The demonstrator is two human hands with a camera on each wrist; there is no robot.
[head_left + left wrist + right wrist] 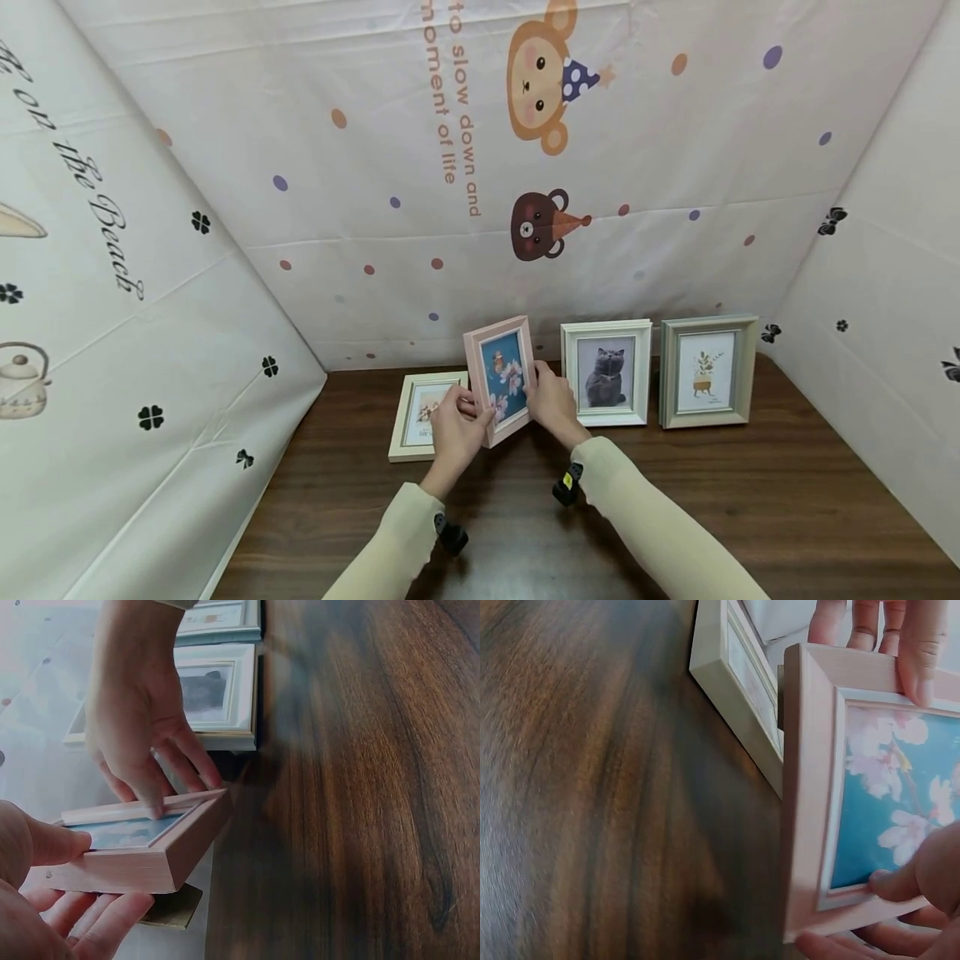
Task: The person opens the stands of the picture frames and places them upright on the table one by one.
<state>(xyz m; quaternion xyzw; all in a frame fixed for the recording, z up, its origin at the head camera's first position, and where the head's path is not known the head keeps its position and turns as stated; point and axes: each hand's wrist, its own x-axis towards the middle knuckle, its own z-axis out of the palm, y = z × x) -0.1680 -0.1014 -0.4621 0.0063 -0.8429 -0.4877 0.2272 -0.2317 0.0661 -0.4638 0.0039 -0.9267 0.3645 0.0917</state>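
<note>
Both hands hold a pink picture frame (476, 379) with a blue picture of pale blossoms, tilted above the table. My left hand (457, 429) pinches its left side, thumb on the front and fingers behind. On the opposite side, my right hand (553, 404) grips the edge; its thumb (895, 885) lies over the picture's border. In the left wrist view the pink frame (172, 855) shows its thick side. A cream picture frame (408, 417) lies or leans low behind the left hand, partly covered by it. Right of the right hand stands a white frame (567, 367) with a grey cat picture.
A grey-green frame (742, 375) with a potted plant picture stands at the far right. The dark wooden table (510, 533) meets a printed white cloth backdrop (660, 267) at the back, with cloth walls on both sides.
</note>
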